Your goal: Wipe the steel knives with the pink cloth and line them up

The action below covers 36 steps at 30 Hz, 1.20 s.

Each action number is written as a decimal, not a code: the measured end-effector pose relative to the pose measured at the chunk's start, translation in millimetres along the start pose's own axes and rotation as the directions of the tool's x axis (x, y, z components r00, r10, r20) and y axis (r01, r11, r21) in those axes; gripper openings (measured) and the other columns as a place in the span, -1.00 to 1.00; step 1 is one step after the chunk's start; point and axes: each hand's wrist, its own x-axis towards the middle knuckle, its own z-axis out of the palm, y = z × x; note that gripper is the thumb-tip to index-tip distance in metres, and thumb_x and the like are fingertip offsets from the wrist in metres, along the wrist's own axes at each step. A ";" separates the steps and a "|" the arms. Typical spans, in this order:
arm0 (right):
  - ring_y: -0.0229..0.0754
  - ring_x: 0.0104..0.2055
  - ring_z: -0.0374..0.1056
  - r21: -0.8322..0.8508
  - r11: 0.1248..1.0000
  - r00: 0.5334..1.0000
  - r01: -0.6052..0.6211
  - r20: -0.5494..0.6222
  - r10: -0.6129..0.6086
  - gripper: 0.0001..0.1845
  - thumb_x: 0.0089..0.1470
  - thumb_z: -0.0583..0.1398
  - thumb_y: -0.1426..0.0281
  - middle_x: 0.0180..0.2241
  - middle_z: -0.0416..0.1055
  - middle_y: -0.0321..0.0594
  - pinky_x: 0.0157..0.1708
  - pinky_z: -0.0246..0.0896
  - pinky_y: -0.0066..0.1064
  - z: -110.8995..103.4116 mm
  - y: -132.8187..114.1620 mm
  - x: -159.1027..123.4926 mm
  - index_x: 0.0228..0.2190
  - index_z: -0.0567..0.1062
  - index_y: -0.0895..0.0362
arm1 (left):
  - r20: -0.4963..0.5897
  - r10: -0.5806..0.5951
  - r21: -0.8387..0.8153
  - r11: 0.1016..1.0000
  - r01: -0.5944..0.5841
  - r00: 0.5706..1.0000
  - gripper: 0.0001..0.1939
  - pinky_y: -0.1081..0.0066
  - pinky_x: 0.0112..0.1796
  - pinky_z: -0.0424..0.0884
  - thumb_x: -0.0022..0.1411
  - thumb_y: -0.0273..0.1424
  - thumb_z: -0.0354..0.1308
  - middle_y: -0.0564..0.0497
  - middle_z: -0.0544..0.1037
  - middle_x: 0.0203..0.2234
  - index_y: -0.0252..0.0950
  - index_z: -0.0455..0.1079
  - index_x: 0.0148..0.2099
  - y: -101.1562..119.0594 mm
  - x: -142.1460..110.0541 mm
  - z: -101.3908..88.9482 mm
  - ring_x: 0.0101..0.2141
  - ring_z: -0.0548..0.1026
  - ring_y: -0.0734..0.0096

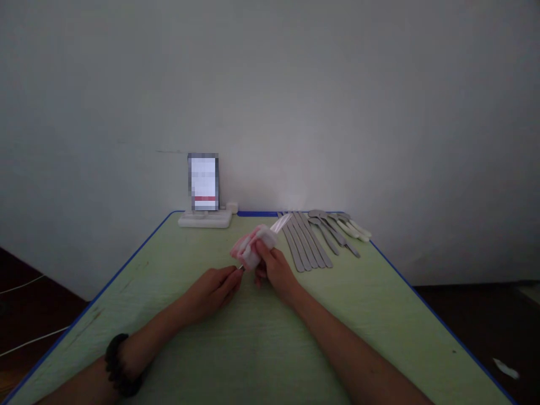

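Near the middle of the table, my left hand (223,284) is closed on the handle end of a table knife (280,223). The knife's shiny blade slants up and to the right, out past a pink and white cloth (252,247). My right hand (272,264) pinches this cloth, which is folded around the middle of the knife and hides that part. Just right of the blade tip, several table knives (306,244) lie side by side. Beyond them are metal spoons (324,230) and other cutlery with pale handles (352,228).
A phone (205,183) with a lit, blurred screen stands in a white holder (205,219) at the back left. A small white block (232,207) sits beside it. The green table (253,349) has a blue edge and meets a pale wall (316,101).
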 end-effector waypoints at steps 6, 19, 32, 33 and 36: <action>-0.36 -0.68 0.15 -0.089 0.995 0.999 0.046 -0.003 -0.046 -0.57 -0.11 0.19 0.04 -0.64 0.25 -0.35 -0.74 0.10 -0.50 -1.0 -0.3 -0.6 -0.50 0.41 0.20 | 0.020 -0.006 0.063 0.998 0.004 1.000 -0.58 0.52 -0.56 0.14 0.28 -0.13 -0.25 0.17 0.25 -0.73 -0.25 0.21 -0.46 3.8 -1.3 -0.8 -0.66 0.22 0.50; -0.40 -0.75 0.05 -0.001 0.999 0.999 0.041 -0.005 -0.041 -0.59 -0.16 0.24 0.07 -0.73 0.14 -0.44 -0.77 0.09 -0.51 13.8 -0.5 -8.8 -0.49 0.39 0.19 | -0.192 0.027 0.078 0.997 -0.012 0.981 -0.59 0.47 -0.49 0.18 0.26 -0.09 -0.18 0.03 0.43 -0.54 -0.31 0.31 -0.31 13.8 -2.9 -0.8 -0.52 0.34 0.38; -0.38 -0.70 0.10 0.179 0.984 1.000 -0.002 -0.006 0.003 -0.67 -0.13 0.21 0.15 -0.68 0.17 -0.39 -0.78 0.16 -0.51 10.8 3.2 -8.1 -0.54 0.37 0.19 | -0.096 -0.039 0.014 0.999 0.040 0.995 -0.43 0.48 -0.55 0.10 0.27 -0.04 -0.31 0.13 0.23 -0.71 -0.29 0.25 -0.55 7.9 -0.4 -1.1 -0.63 0.22 0.47; -0.38 -0.71 0.09 0.183 0.983 1.000 -0.004 -0.008 0.006 -0.68 -0.12 0.21 0.16 -0.69 0.16 -0.39 -0.78 0.15 -0.51 10.9 3.0 -8.2 -0.54 0.37 0.19 | -0.089 -0.037 0.011 0.999 0.038 0.995 -0.44 0.48 -0.55 0.10 0.26 -0.05 -0.30 0.14 0.23 -0.72 -0.29 0.25 -0.56 7.3 -0.3 -1.1 -0.63 0.21 0.48; -0.39 -0.71 0.08 0.210 0.978 1.000 -0.015 -0.005 0.016 -0.67 -0.12 0.21 0.14 -0.70 0.16 -0.39 -0.78 0.12 -0.51 10.7 3.2 -7.7 -0.55 0.37 0.19 | -0.081 -0.042 0.014 0.999 0.043 0.996 -0.49 0.48 -0.56 0.09 0.25 -0.08 -0.25 0.15 0.21 -0.72 -0.28 0.23 -0.57 5.5 0.0 -0.9 -0.64 0.18 0.49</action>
